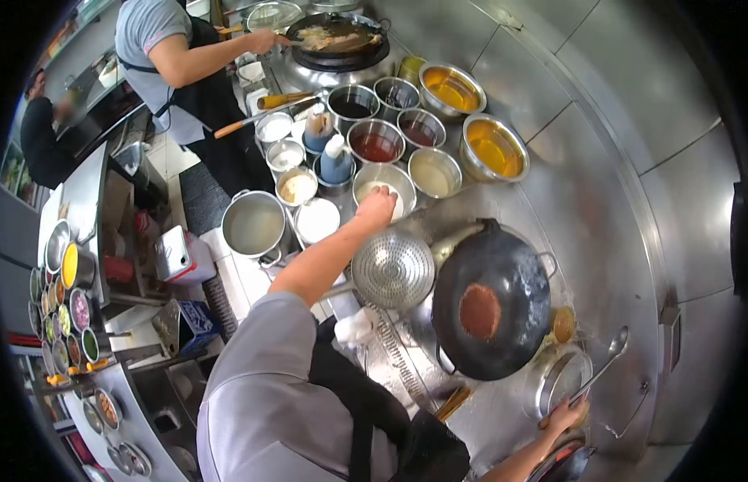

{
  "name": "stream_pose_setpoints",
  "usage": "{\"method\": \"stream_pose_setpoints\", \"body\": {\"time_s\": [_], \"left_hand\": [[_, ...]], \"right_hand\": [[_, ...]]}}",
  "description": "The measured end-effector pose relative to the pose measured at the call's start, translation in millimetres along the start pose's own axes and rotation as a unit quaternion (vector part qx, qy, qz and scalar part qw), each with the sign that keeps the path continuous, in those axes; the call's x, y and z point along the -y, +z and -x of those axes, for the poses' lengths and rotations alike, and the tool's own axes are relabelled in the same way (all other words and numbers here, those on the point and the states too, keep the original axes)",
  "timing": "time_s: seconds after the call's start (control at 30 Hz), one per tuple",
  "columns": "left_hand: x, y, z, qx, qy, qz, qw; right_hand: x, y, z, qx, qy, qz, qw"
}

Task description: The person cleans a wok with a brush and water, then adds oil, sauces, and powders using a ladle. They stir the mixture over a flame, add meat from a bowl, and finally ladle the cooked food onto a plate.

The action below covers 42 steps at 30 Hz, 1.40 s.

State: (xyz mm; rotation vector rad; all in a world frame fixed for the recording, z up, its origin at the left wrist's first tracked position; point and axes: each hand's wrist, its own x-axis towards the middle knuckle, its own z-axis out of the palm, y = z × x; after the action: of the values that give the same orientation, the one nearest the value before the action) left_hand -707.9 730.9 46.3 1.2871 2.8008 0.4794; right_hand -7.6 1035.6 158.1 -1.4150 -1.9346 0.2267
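Observation:
My left hand [377, 206] reaches into a metal pot [400, 181] of pale contents. Its fingers are bunched together, their tips partly hidden inside, so what they pinch cannot be made out. In my right hand [564, 415], at the lower right, is a long-handled metal ladle [619, 341], its bowl pointing up toward the wall. Between the hands a black wok [515, 321] holds a round pool of reddish-brown sauce [479, 312]. A perforated metal strainer [392, 269] lies just left of the wok, below my left hand.
Pots of dark, red and cream liquids surround two squeeze bottles [335, 161]. Bowls of yellow oil [494, 148] stand near the steel wall. A large pot [253, 224] is at the left. Beyond, a co-worker [177, 72] works at another wok [338, 40]. Ingredient containers [78, 265] line the left counter.

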Motion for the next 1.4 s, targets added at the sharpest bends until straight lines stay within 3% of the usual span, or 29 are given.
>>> {"method": "stream_pose_setpoints", "body": {"time_s": [0.03, 0.1, 0.13, 0.23, 0.43, 0.63, 0.83, 0.9, 0.97, 1.03, 1.1, 1.17, 1.23, 1.4], "left_hand": [[5.3, 6.7, -15.0, -0.004, 0.003, 0.002, 1.0], [10.4, 23.0, -33.2, 0.074, -0.039, -0.008, 0.996], [14.1, 32.7, -41.5, 0.114, -0.047, -0.007, 0.992], [13.5, 62.0, -54.3, 0.12, -0.089, -0.003, 0.989], [27.0, 64.5, -67.8, 0.194, -0.043, -0.035, 0.979], [22.3, 57.6, -68.7, 0.205, -0.069, -0.009, 0.976], [32.9, 73.6, -74.8, 0.206, -0.044, -0.011, 0.978], [38.5, 79.6, -75.4, 0.177, -0.029, 0.002, 0.984], [67.9, 124.4, -86.2, 0.105, 0.059, -0.007, 0.993], [54.1, 101.6, -93.7, 0.08, 0.072, 0.017, 0.994], [44.0, 84.2, -78.6, 0.037, 0.058, 0.091, 0.993], [19.2, 47.7, -88.1, -0.009, 0.079, 0.202, 0.976], [-29.3, -32.7, -75.6, 0.009, 0.134, 0.243, 0.961], [-93.3, -87.2, -74.6, 0.017, 0.211, 0.245, 0.946]], "right_hand": [[-35.9, 7.2, 0.8, 0.028, -0.007, -0.04, 0.999], [100.7, -3.3, 44.9, 0.069, 0.159, -0.159, 0.972], [128.1, -3.3, 59.0, 0.066, 0.159, -0.156, 0.973], [186.6, -1.9, 90.0, 0.084, 0.187, -0.213, 0.955], [288.4, 3.1, 121.5, 0.129, 0.205, -0.282, 0.928], [343.9, 10.9, 136.5, 0.179, 0.239, -0.358, 0.885], [370.6, 33.0, 150.4, 0.302, 0.305, -0.47, 0.771], [371.6, 42.5, 154.9, 0.334, 0.323, -0.49, 0.737], [374.1, 52.5, 158.3, 0.358, 0.336, -0.52, 0.699], [369.1, 61.6, 161.1, 0.396, 0.322, -0.514, 0.69], [363.7, 69.2, 165.9, 0.423, 0.326, -0.549, 0.643], [362.8, 75.6, 170.4, 0.441, 0.326, -0.522, 0.653], [363.5, 79.8, 176.0, 0.445, 0.344, -0.553, 0.615], [363.0, 85.4, 187.0, 0.451, 0.368, -0.606, 0.542]]}}
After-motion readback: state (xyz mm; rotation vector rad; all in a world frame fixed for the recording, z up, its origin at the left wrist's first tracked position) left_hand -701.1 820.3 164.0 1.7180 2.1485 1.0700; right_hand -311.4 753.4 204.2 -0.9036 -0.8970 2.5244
